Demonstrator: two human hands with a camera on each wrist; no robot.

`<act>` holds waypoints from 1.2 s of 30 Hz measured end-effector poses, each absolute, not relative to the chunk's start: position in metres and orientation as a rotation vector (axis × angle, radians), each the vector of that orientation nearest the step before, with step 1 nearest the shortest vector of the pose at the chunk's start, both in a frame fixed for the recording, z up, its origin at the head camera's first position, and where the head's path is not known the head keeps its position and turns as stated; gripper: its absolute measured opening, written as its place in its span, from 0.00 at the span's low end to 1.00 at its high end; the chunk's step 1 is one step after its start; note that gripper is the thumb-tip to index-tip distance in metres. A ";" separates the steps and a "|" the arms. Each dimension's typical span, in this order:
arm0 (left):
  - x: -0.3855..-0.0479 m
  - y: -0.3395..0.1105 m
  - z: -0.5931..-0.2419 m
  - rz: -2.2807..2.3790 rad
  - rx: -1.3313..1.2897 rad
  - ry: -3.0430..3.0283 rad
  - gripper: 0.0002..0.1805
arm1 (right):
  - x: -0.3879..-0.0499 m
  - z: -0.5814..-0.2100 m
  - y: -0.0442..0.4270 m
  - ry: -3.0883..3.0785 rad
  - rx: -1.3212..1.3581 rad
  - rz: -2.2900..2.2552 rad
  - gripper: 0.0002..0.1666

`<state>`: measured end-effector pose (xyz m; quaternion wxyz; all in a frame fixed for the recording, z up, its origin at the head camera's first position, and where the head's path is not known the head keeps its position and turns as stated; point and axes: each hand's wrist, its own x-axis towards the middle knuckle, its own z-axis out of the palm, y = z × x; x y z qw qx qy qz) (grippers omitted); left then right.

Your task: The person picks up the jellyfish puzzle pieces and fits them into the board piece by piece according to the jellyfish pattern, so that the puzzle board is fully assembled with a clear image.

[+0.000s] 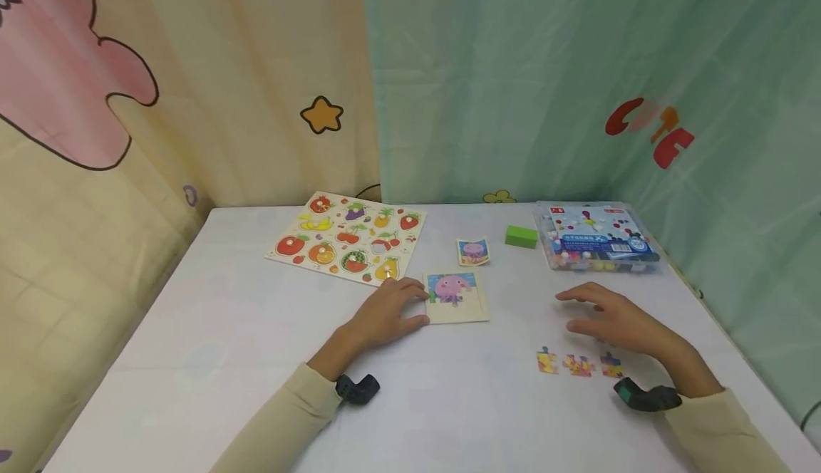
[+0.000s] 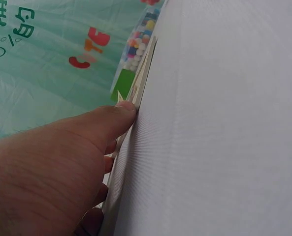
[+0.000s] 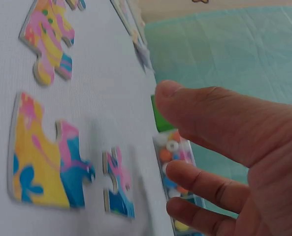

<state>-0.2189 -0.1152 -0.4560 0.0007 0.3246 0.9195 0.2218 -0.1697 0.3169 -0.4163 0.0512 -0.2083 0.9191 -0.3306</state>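
Observation:
My left hand (image 1: 388, 313) rests at the left edge of a small square jigsaw board (image 1: 471, 310), its thumb and fingertips touching the edge. A pink octopus picture (image 1: 451, 288) partly fills that board; its lower and right parts are bare. In the left wrist view, the thumb (image 2: 118, 118) lies against the board's side. Above the tabletop at the right, my right hand (image 1: 616, 320) is held with fingers spread and nothing between them. Several loose jigsaw pieces lie near it, among them a yellow and blue one (image 3: 45, 157) and a smaller pink and blue one (image 3: 117, 184).
Behind the board lie a small octopus picture card (image 1: 473, 251) and a green block (image 1: 522, 236). A fruit-picture board (image 1: 346, 238) sits at the back left. A clear plastic box of coloured beads (image 1: 596, 238) occupies the back right, near the curtain (image 1: 513, 81).

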 end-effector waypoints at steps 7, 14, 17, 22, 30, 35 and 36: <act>-0.219 -0.116 -0.457 0.716 1.033 2.887 0.24 | -0.152 -0.437 0.374 2.994 -0.594 -0.932 0.24; -0.219 -0.116 -0.456 0.705 1.011 2.889 0.25 | -0.155 -0.455 0.385 3.032 -0.769 -1.099 0.16; -0.220 -0.116 -0.456 0.691 1.008 2.891 0.25 | -0.154 -0.458 0.385 3.042 -0.807 -1.130 0.17; -0.220 -0.116 -0.457 0.701 1.011 2.894 0.25 | -0.153 -0.460 0.385 3.076 -0.762 -1.123 0.16; -0.221 -0.116 -0.458 0.697 1.011 2.887 0.25 | -0.150 -0.461 0.383 3.101 -0.707 -1.060 0.18; -0.220 -0.116 -0.456 0.702 1.013 2.884 0.24 | -0.150 -0.458 0.378 3.153 -0.765 -0.988 0.18; -0.220 -0.116 -0.456 0.703 1.011 2.884 0.24 | -0.151 -0.457 0.376 3.166 -0.792 -0.972 0.19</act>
